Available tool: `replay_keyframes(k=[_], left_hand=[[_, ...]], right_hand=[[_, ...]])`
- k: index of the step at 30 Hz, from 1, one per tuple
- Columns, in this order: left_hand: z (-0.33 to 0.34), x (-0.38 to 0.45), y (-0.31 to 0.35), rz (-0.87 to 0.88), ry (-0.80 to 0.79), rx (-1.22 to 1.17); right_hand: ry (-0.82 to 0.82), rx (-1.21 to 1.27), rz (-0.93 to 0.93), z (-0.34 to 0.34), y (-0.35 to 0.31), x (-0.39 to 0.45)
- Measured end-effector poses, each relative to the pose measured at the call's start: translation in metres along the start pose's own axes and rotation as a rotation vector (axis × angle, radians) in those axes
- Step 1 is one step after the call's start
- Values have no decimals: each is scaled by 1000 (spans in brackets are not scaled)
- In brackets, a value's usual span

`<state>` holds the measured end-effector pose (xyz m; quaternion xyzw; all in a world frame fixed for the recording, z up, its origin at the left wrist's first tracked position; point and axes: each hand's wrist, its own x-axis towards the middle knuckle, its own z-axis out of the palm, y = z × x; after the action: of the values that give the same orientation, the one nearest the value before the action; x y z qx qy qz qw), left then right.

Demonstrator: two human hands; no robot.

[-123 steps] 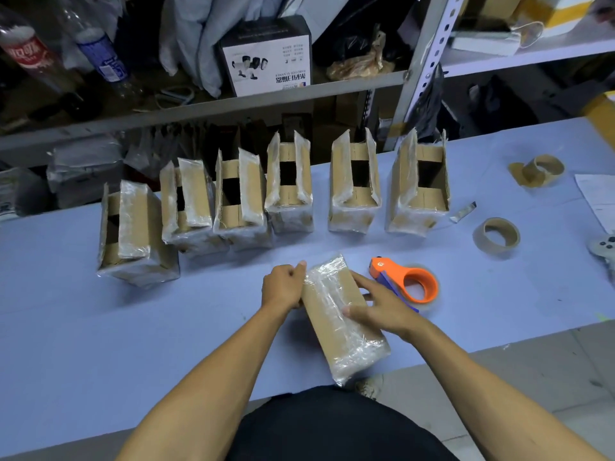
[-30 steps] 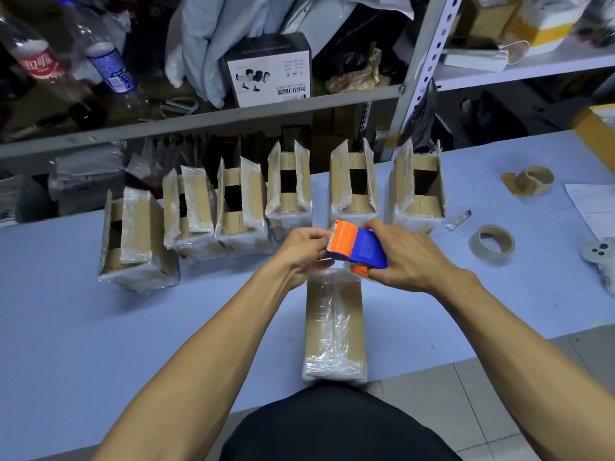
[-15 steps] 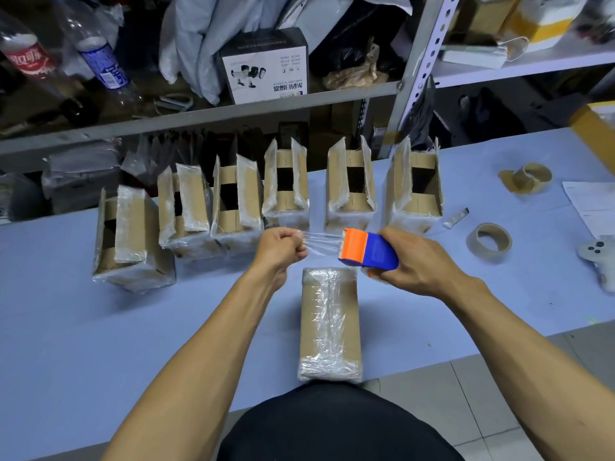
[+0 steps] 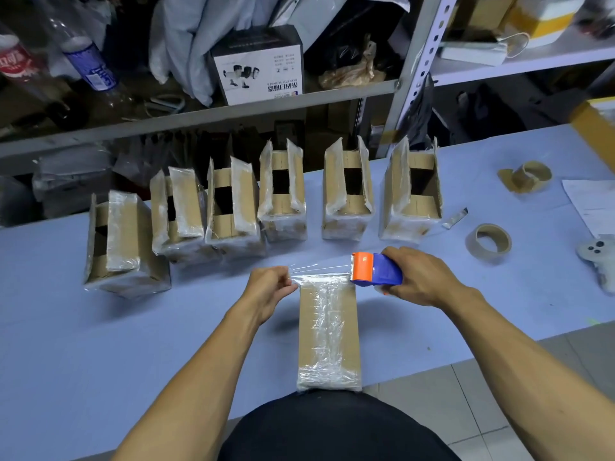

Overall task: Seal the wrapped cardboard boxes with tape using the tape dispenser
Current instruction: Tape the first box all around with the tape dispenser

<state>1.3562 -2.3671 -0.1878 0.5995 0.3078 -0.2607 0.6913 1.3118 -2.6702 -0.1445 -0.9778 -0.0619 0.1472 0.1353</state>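
A wrapped cardboard box [image 4: 327,331] lies lengthwise on the blue table [image 4: 100,344] right in front of me. My right hand [image 4: 421,276] grips the orange and blue tape dispenser [image 4: 374,269] just past the box's far right corner. A strip of clear tape [image 4: 319,271] stretches from the dispenser leftward over the box's far end. My left hand [image 4: 268,287] pinches the free end of that tape beside the box's far left corner.
Several wrapped boxes with open flaps [image 4: 283,194] stand in a row along the table's far side. Two brown tape rolls [image 4: 488,242] [image 4: 527,176], a white game controller [image 4: 599,257] and paper [image 4: 592,201] lie at the right. Cluttered metal shelves [image 4: 233,108] rise behind.
The hands have drawn apart, pulling a longer strip of tape out of the dispenser, and have come down toward the box's far end. Earlier, both hands were on the box and the dispenser lay on the table.
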Motion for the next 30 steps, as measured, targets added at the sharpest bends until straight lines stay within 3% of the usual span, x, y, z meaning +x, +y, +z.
replay_keyframes(k=[6,11,14,19,26,30], left_hand=[[16,6,-23,-4,32,-50],[21,3,-37,-205,9,-206],[20,6,-36,-37,159,143],[39,-10,-39,235,-36,489],[37,-7,-40,222,-47,437],[37,-8,-39,224,-45,404]], right_hand=[[-46,49,65,11,1,1],[-52,67,72,19,-1,0],[-45,90,74,23,-3,-1],[-28,131,93,30,-8,-3],[-31,141,24,23,4,-14],[-94,151,94,20,29,-34]])
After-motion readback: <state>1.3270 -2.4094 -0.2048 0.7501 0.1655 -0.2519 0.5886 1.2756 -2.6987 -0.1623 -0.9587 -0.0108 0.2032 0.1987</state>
